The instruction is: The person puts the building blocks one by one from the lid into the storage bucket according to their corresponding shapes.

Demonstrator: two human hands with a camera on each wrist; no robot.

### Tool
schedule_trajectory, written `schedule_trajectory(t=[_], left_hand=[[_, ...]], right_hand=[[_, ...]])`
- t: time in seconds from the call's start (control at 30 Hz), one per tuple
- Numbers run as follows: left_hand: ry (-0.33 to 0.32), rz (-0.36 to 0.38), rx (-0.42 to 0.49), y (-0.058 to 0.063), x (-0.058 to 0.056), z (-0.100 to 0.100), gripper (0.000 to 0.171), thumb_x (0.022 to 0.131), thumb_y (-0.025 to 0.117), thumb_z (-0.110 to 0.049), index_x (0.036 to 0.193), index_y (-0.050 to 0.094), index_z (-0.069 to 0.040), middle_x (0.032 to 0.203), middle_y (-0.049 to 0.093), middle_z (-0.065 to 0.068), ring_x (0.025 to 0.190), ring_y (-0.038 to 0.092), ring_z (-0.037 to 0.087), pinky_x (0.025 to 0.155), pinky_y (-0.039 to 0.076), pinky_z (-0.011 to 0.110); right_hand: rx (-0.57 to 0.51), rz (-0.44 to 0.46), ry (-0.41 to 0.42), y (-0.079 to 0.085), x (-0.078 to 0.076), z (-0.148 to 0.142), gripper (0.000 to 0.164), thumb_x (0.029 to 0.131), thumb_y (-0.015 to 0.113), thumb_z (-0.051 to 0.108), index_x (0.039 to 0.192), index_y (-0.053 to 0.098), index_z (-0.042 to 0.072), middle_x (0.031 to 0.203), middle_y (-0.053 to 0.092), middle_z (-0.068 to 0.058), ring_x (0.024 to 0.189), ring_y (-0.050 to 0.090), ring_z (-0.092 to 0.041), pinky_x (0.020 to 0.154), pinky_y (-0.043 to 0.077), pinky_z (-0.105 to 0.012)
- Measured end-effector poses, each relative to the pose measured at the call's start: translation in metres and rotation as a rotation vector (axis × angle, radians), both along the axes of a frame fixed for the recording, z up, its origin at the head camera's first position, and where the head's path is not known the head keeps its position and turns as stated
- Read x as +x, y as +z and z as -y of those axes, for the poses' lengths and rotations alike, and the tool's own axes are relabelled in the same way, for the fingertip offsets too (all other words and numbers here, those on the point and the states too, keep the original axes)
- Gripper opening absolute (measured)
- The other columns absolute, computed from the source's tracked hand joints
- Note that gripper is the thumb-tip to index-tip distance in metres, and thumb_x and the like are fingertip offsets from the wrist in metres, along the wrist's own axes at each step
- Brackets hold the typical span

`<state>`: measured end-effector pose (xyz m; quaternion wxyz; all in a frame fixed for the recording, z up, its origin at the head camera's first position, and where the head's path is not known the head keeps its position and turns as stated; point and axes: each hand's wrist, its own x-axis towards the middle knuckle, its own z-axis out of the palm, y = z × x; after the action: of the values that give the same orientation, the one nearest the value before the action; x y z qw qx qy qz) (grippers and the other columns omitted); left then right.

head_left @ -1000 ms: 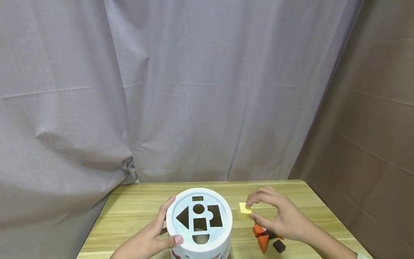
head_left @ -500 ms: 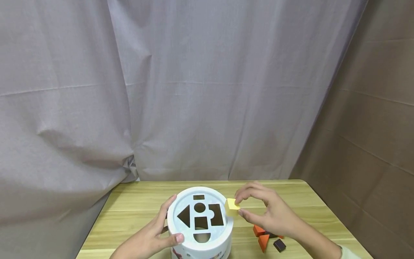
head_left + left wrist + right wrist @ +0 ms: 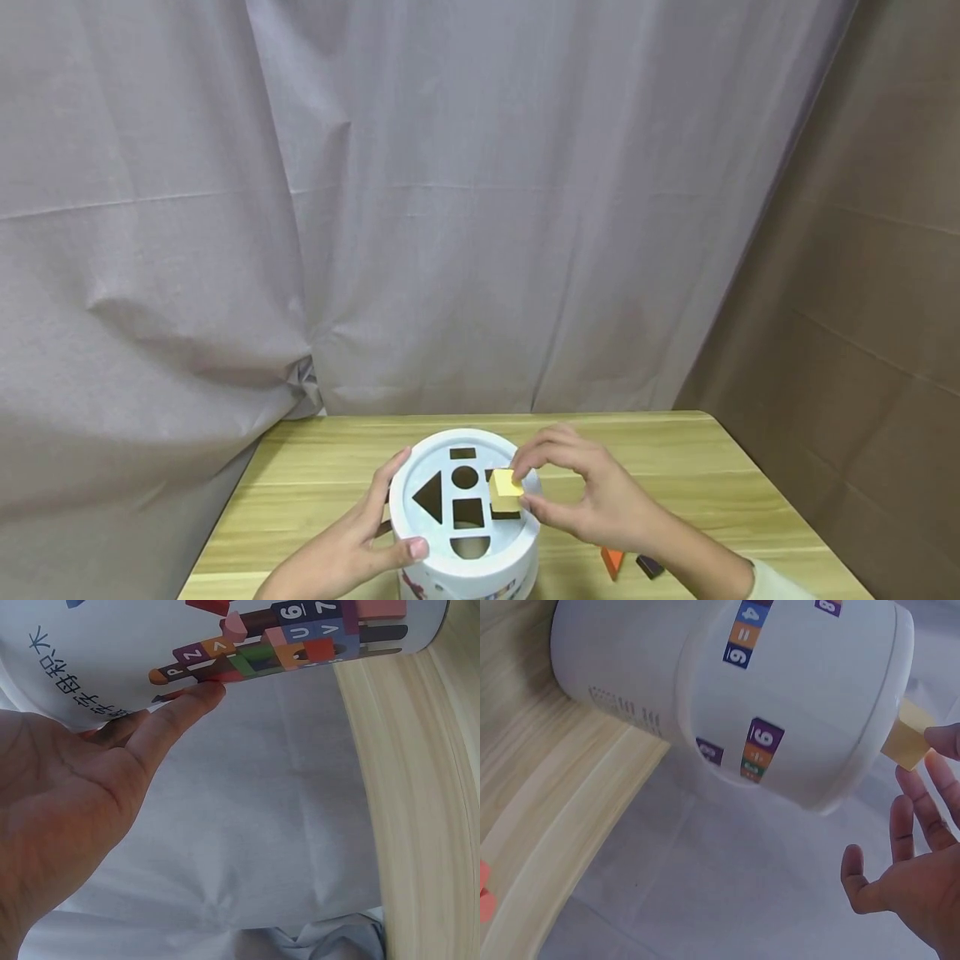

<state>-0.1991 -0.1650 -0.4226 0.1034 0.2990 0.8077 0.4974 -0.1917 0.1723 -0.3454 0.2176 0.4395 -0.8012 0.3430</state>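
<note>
My left hand (image 3: 352,533) rests on the left side of a white shape-sorter bucket (image 3: 480,562), its thumb on the rim. In the left wrist view, its fingers (image 3: 176,724) lie fairly straight along the printed wall. The pale-blue lid (image 3: 483,461) has triangular, round, square, rectangular and half-round holes. My right hand (image 3: 592,487) pinches a yellow block (image 3: 506,492) between thumb and fingertips. That block is over the notched hole at the lid's right, covering much of it. From the right wrist, the block (image 3: 908,736) appears at the bucket's rim; whether it touches is unclear.
On the wooden table (image 3: 690,475), an orange triangular block (image 3: 612,562) and a dark block (image 3: 649,567) lie right of the bucket, partly below my right forearm. Grey curtains (image 3: 480,250) hang behind the table, and a brown one (image 3: 847,375) at its right.
My right hand has carried the yellow block leftward from beside the bucket to over the lid. Its arm now hides some of the loose blocks. My left hand stays at the bucket.
</note>
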Motion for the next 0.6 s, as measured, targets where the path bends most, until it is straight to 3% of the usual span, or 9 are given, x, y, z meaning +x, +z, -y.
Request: schedule_trajectory(t=[0.3,0.6], left_hand=[[0.006,0.007,-0.008,0.0,0.001,0.001,0.102,0.095,0.073,-0.03,0.16,-0.005,-0.044,0.167,0.025,0.005,0.144,0.044,0.02,0.112,0.046,0.031],[0.0,0.03,0.003,-0.001,0.0,0.001,0.101,0.096,0.072,-0.028,0.16,-0.005,-0.045,0.167,0.025,0.005,0.144,0.043,0.023,0.112,0.044,0.029]], right_hand=[[-0.005,-0.004,0.067,-0.003,-0.001,0.021,0.033,0.083,0.084,0.013,0.109,0.07,0.027,0.111,0.071,0.013,0.107,0.057,-0.01,0.093,0.048,-0.029],[0.01,0.001,0.047,-0.01,-0.001,0.032,0.033,0.083,0.084,0.015,0.11,0.07,0.028,0.112,0.071,0.014,0.107,0.055,-0.008,0.093,0.05,-0.029]])
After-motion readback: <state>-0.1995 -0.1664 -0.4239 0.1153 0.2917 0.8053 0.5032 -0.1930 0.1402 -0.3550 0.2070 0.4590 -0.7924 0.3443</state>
